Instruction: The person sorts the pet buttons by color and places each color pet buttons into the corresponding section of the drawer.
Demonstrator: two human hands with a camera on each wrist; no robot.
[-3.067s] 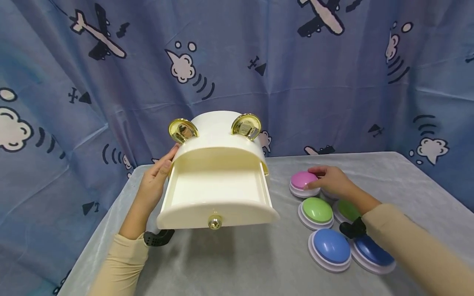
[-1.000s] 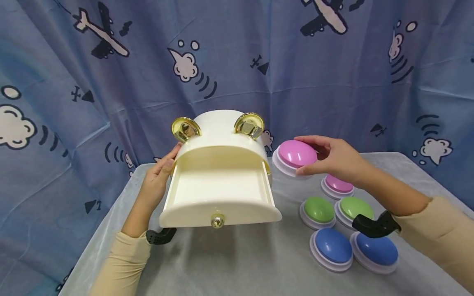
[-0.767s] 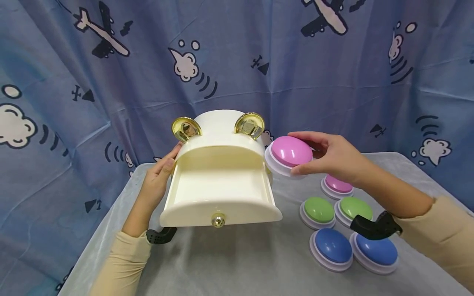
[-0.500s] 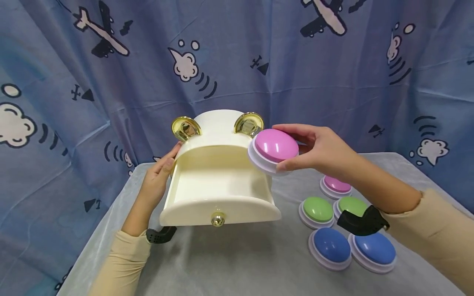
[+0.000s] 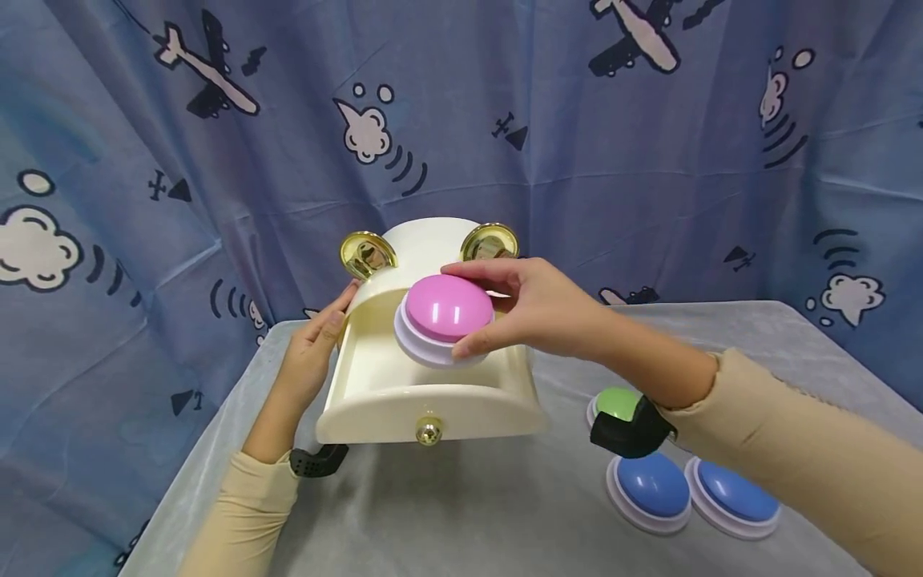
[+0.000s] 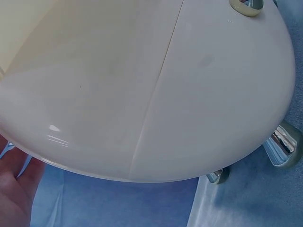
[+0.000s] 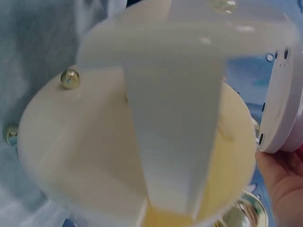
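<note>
A white alarm-clock-shaped drawer box (image 5: 425, 244) with two gold bell-like ears stands in the middle, its drawer (image 5: 433, 413) pulled out toward me. My left hand (image 5: 306, 361) rests against the box's left side. In the left wrist view, its fingers (image 6: 16, 184) lie along the box's edge. My right hand (image 5: 537, 312) grips a pink push button (image 5: 449, 308) with a white round base, thumb at the front and fingers behind. It hangs tilted above the open drawer. The right wrist view shows the button's white base (image 7: 284, 104) at the right edge.
Two blue buttons (image 5: 654, 485) lie on the grey-covered table (image 5: 490, 513) at the right. A green button (image 5: 616, 402) is partly covered by the black right wrist strap (image 5: 630, 433). A blue printed curtain (image 5: 447, 120) hangs behind the table.
The right hand has picked up the pink button from the table and carried it left, over the open drawer. The left hand has stayed at the box's side.
</note>
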